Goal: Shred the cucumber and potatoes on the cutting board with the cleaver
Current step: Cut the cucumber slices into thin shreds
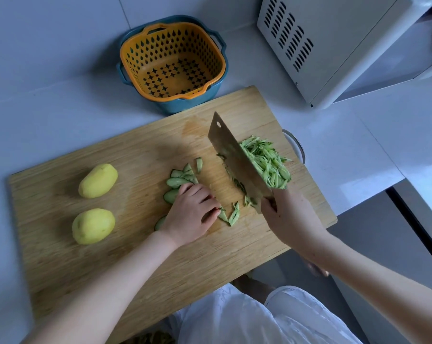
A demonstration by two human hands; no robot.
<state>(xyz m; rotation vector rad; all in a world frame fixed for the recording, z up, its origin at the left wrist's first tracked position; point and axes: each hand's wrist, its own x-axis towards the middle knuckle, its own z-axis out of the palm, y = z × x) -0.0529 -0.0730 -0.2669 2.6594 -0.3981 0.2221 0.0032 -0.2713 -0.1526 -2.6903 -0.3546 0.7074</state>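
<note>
Right hand (289,214) grip clamped on cleaver (234,157), blade tilted to sweep cucumber shreds (267,162) aside; left hand (192,212) grip curled, pinning cucumber slices (180,181) mid cutting board (61,256); potatoes (98,180) whole, parked left

Greens and yellows on tan wood in front of you.
Your cutting board (61,256) is tan with fine streaked grain, and the potatoes (98,180) are pale yellow. The cucumber slices (176,182) are light green with dark green rims, and the cucumber shreds (267,161) show the same greens. Your cleaver (231,150) looks dull steel-grey, perhaps tinted brassy by reflection. The strainer basket (135,45) is orange, pierced in drop and star patterns, and its outer tub (185,105) is teal.
</note>
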